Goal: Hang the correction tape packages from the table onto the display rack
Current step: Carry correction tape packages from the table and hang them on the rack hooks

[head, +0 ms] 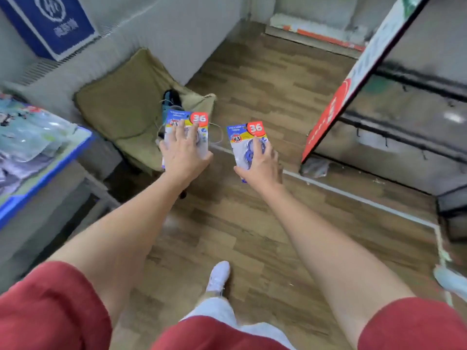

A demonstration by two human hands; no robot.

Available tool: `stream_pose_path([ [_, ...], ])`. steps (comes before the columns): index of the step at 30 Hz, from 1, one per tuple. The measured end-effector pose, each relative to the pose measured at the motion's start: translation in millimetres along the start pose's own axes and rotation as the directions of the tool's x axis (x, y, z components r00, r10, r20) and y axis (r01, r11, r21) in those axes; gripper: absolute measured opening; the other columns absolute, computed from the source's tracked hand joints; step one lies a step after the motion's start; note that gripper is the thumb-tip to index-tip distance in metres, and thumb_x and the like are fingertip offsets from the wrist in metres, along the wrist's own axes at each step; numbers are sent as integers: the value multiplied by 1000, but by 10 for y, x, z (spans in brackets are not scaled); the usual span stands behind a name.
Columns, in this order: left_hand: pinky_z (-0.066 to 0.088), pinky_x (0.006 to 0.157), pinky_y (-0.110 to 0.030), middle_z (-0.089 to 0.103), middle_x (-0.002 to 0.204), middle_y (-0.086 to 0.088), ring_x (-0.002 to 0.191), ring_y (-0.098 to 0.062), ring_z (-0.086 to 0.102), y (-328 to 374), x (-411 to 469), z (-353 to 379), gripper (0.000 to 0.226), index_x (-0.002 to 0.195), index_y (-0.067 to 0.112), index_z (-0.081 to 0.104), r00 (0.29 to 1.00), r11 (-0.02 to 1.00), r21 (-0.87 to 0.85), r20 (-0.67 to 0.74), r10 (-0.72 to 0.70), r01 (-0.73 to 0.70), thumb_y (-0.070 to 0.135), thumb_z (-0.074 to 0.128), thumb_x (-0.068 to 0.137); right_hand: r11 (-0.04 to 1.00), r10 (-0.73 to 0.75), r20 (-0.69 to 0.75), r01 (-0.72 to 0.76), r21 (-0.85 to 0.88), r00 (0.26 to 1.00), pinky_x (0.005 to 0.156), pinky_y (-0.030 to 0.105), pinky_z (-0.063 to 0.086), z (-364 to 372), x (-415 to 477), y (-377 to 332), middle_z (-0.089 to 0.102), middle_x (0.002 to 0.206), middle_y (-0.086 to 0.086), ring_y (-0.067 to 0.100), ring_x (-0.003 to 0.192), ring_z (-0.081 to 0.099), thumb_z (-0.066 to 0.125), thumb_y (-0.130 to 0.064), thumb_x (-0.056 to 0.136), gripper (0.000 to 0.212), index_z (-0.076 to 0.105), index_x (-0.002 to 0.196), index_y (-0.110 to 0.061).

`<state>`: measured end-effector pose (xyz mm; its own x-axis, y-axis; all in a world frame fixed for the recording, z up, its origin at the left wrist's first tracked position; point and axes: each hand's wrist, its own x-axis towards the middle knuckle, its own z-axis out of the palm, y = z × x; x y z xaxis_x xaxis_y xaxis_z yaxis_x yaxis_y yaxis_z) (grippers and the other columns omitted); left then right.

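Note:
My left hand holds one correction tape package, a blue and yellow card with a red "36" corner, fingers spread over its front. My right hand grips a second, matching correction tape package from its lower part. Both packages are held out over the wooden floor, about level with each other. The display rack stands to the right, a grey panel with dark rails and small hooks and a red and white sign on its side. The table with a blue edge is at the left, carrying more packaged goods.
A folding chair with an olive cushion stands ahead on the left, with a dark object and a cable on it. A blue box sits on a grey ledge at the top left. White tape lines mark the floor.

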<state>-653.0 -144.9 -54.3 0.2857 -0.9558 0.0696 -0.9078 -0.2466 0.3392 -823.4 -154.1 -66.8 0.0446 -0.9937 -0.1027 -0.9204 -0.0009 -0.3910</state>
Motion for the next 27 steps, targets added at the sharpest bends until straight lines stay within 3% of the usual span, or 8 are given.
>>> stream_pose_path([
  [6, 19, 108, -46, 12, 157, -4, 142, -23, 12, 1470, 472, 582, 82, 148, 28, 22, 952, 959, -11, 124, 281, -282, 46, 64, 80, 961, 271, -120, -261, 86, 955, 103, 41, 34, -554, 386, 1282, 21, 149, 14, 34, 129, 31, 68, -41, 79, 88, 19, 149, -18],
  [14, 18, 107, -45, 11, 157, -3, 143, -23, 9, 3398, 822, 1315, 79, 149, 29, 19, 831, 856, -72, 210, 515, -512, 46, 60, 83, 849, 527, -252, -496, 180, 811, 99, 42, 36, -1284, 780, 2872, 22, 148, 12, 34, 129, 31, 71, -44, 78, 92, 18, 149, -19],
  [20, 17, 108, -46, 9, 158, -3, 142, -23, 8, 4816, 800, 1879, 81, 150, 29, 16, 774, 798, -112, 199, 602, -592, 46, 60, 83, 821, 566, -360, -545, 169, 742, 95, 40, 38, -1875, 1048, 4175, 25, 146, 11, 32, 125, 35, 71, -46, 77, 90, 21, 147, -20],
  [27, 13, 111, -48, 10, 158, -2, 143, -23, 8, 6336, 944, 2134, 80, 149, 30, 18, 806, 796, -177, 20, 591, -579, 42, 59, 82, 875, 465, -495, -466, 131, 734, 97, 41, 37, -2780, 1501, 5496, 27, 146, 11, 32, 125, 35, 70, -44, 78, 88, 23, 147, -18],
])
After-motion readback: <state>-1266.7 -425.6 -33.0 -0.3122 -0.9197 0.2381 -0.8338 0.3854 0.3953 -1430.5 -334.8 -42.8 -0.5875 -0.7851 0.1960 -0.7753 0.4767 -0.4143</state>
